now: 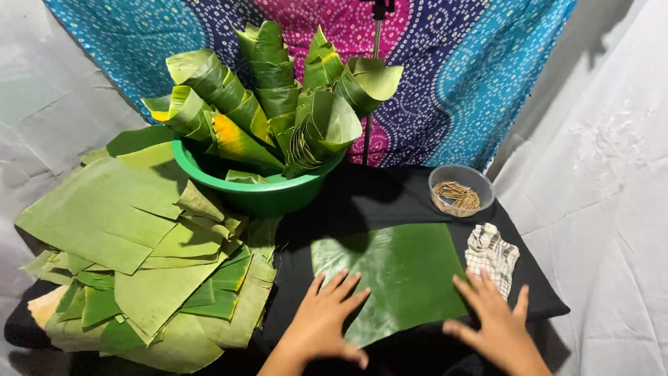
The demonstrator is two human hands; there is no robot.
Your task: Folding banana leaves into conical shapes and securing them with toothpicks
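Both hands were down flat and spread wide on a single banana leaf sheet (396, 278), which lay glossy on the black cloth-covered table (376, 202). The left hand (325, 320) pressed on the sheet's near left corner, fingers fanned, gripping nothing; the right hand (495, 322) sat open at the near right edge, fingertips on the leaf, palm over the cloth. Just beyond the right hand lay a crumpled checked cloth (491, 255), touching the sheet's right edge or very nearly so (hard to tell which). Behind that stood a small clear bowl (461, 190) holding short thin sticks (456, 196). At the far left of the table a green basin (257, 195) was packed with rolled leaf cones (278, 97), points down, mouths up. To the left of it, a loose heap of cut leaf pieces (139, 257) spilled over the table's edge. Behind everything hung a patterned fabric backdrop (452, 76) in blue, purple and pink, with pale grey sheeting (605, 153) draped on either side.
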